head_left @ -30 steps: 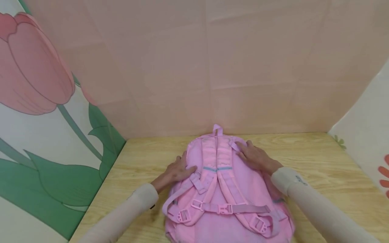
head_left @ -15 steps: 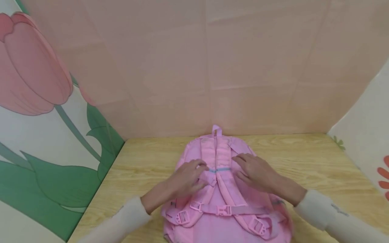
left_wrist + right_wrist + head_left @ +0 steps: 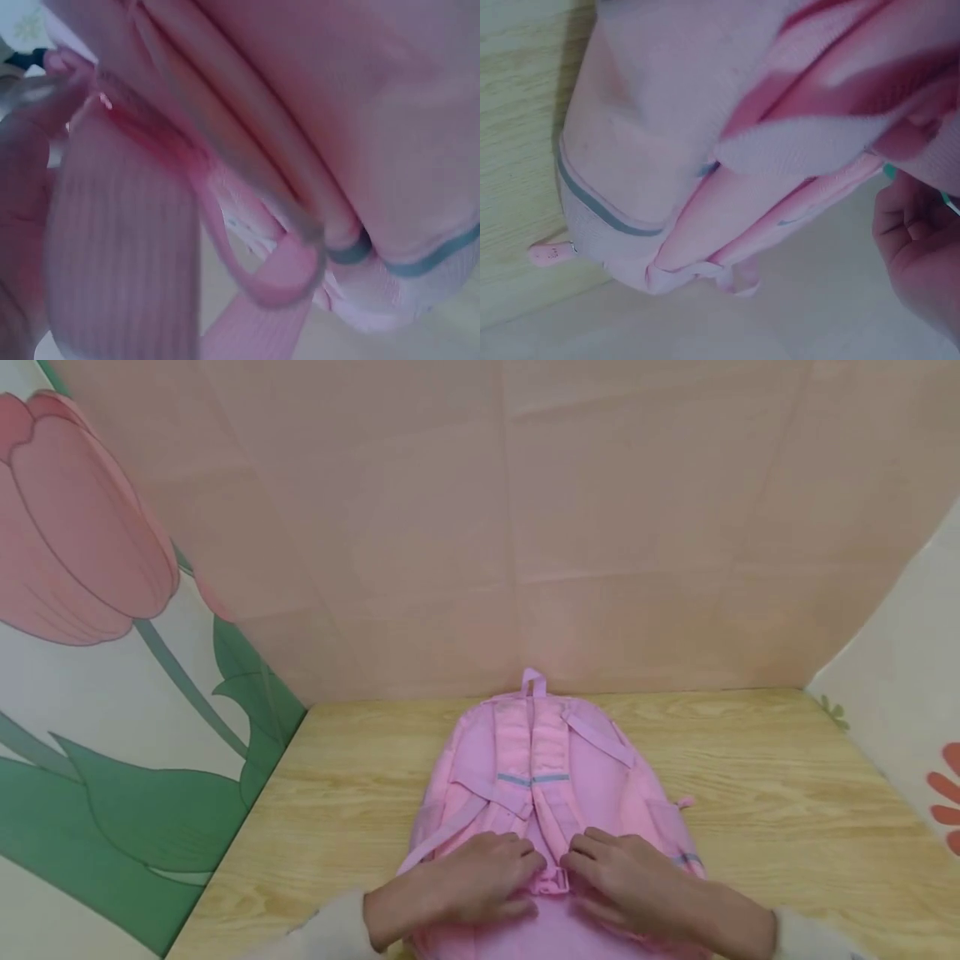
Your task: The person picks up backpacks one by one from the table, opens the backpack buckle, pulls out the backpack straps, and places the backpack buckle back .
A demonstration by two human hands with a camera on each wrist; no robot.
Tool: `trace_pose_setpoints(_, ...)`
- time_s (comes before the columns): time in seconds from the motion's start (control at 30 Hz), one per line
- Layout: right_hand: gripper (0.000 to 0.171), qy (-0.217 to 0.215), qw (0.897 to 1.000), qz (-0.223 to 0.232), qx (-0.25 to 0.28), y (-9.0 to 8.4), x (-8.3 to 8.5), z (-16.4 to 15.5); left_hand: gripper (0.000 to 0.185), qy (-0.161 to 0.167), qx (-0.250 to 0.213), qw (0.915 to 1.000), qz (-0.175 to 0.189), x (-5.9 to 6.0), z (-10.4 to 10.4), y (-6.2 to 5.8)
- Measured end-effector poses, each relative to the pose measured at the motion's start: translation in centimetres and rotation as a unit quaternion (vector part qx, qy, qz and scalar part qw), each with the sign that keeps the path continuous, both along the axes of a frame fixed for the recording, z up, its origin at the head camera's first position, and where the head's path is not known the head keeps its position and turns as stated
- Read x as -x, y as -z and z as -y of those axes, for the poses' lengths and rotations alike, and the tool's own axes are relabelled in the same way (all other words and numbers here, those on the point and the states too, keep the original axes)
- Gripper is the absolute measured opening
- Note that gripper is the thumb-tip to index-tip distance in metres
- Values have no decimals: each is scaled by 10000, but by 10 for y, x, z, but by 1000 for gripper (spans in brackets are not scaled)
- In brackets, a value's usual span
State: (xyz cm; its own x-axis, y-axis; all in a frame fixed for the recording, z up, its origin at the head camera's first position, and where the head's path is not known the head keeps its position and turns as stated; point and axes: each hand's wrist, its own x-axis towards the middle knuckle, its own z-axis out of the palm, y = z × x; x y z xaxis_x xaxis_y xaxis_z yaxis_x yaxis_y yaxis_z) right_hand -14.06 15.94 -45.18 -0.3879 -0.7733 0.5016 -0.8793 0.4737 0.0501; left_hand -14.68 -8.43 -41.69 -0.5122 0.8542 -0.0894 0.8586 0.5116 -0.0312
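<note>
A pink backpack (image 3: 480, 739) lies on the table with its shoulder straps (image 3: 551, 743) facing up. In the head view, my left hand (image 3: 487, 877) and right hand (image 3: 626, 881) meet low on it, at either side of a pink chest-strap buckle (image 3: 551, 882). Curled fingers of both hands pinch the buckle's ends; the fingertips are partly hidden. At the left wrist view's edge, my left hand (image 3: 22, 217) sits behind a wide ribbed strap (image 3: 124, 247). My right hand (image 3: 922, 262) has curled fingers beside a webbing strap (image 3: 802, 142) in the right wrist view.
The wood-grain table (image 3: 360, 777) extends on both sides of the backpack. Behind it rises a plain pinkish wall (image 3: 390, 543). A tulip-patterned panel (image 3: 82, 527) stands left, a white flowered one (image 3: 915, 677) right. A zip pull (image 3: 549, 253) hangs off the bag's side.
Both hands have moved down from the bag's upper sides to the chest-strap buckle, drawing closer together. Loose webbing on each side now lies differently. The backpack itself stays about where it was.
</note>
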Motion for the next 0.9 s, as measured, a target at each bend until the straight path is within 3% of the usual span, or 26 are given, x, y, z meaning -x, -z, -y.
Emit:
trace_pose_setpoints(0.3,32,204,9995,-221,-42,9,-2,3,37,-391,-127,9984,-388,-7,-10,12)
trace_pose_setpoints(0.43,26,255,9995,-198,62,11,-2,3,34,-476,-428,9965,-536,-7,-11,15)
trace_pose_setpoints(0.6,20,145,9990,71,426,13,-2,-2,23,-504,-1043,9923,-431,-8,-8,18)
trace_pose_setpoints(0.9,25,3,9968,312,736,10,0,-7,24,-438,-1863,9812,-239,-6,-5,21)
